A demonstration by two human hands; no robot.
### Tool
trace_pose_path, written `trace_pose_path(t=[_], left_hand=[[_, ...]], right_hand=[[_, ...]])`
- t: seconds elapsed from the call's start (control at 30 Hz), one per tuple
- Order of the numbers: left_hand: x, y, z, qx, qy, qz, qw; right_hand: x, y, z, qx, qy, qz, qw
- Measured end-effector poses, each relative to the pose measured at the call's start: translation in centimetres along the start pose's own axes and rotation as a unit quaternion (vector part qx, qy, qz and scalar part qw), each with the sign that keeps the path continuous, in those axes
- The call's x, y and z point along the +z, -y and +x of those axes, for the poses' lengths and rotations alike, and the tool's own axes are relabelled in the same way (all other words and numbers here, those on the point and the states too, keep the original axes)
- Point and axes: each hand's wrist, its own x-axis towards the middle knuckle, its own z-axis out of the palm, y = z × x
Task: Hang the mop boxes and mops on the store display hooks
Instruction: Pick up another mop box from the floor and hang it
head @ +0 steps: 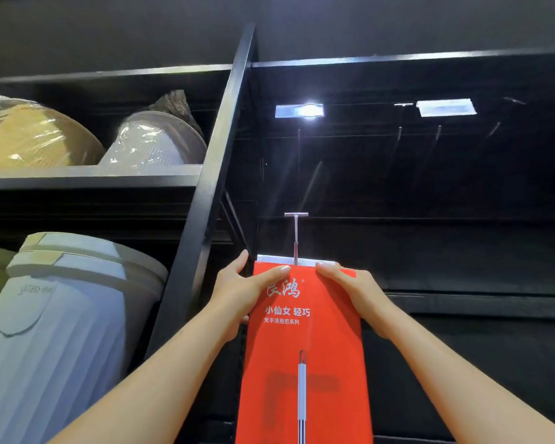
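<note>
Far to the left of the fingers, a plastic-wrapped yellow basket point(29, 136) and a wrapped grey bin point(154, 142) are sitting on an upper shelf, with a pale ribbed bin point(61, 331) standing below them. A black upright post point(212, 174) is rising just left of the left hand point(237, 293), which is gripping the upper left edge of the red mop box point(305, 363), thumb at the side and fingers lying across the front. Between the two sets of fingertips, a metal hook point(296, 238) is meeting the box's white top strip; whether it passes through cannot be told. The right hand point(356, 296) is holding the upper right corner, fingers curling over the front. Above and to the right, clear label holders point(446, 107) are catching light.
</note>
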Motion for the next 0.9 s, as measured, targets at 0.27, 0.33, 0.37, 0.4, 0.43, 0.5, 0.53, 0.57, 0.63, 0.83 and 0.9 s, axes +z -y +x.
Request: trace_pose_path(t=[0.27, 0.33, 0.37, 0.4, 0.43, 0.5, 0.53, 0.57, 0.63, 0.83, 0.9], left_hand=[[1.7, 3.6, 2.3, 0.007, -0.029, -0.073, 0.997], [2.1, 4.6, 3.0, 0.018, -0.038, -0.065, 0.997], [2.2, 5.0, 3.3, 0.02, -0.04, -0.06, 0.997], [2.2, 5.4, 3.5, 0.019, -0.04, -0.054, 0.998], [2.1, 5.7, 3.7, 0.015, -0.041, -0.049, 0.998], [2.0, 6.1, 3.8, 0.005, -0.044, -0.039, 0.998], [1.9, 6.1, 3.8, 0.002, -0.045, -0.03, 0.999], [1.8, 6.1, 3.9, -0.003, -0.045, -0.018, 0.999], [1.7, 6.0, 4.0, -0.013, -0.045, 0.011, 0.999], [1.3, 5.6, 4.1, -0.014, -0.047, 0.101, 0.994], [1.2, 5.6, 3.8, -0.003, -0.058, 0.138, 0.989]], right_hand=[[0.3, -1.5, 1.6, 0.001, -0.032, -0.101, 0.994], [0.4, -2.1, 2.3, -0.017, -0.049, -0.137, 0.989], [0.5, -2.5, 2.6, -0.027, -0.056, -0.156, 0.986], [0.7, -2.9, 3.0, -0.034, -0.061, -0.17, 0.983], [0.9, -3.2, 3.2, -0.039, -0.063, -0.181, 0.981], [1.3, -3.7, 3.4, -0.051, -0.074, -0.193, 0.977], [1.4, -4.0, 3.5, -0.057, -0.082, -0.196, 0.975], [1.5, -4.2, 3.5, -0.061, -0.09, -0.194, 0.975], [1.6, -4.5, 3.4, -0.061, -0.1, -0.189, 0.975], [1.6, -4.4, 1.6, -0.012, -0.106, -0.216, 0.97], [1.6, -4.8, 0.7, 0.01, -0.095, -0.195, 0.976]])
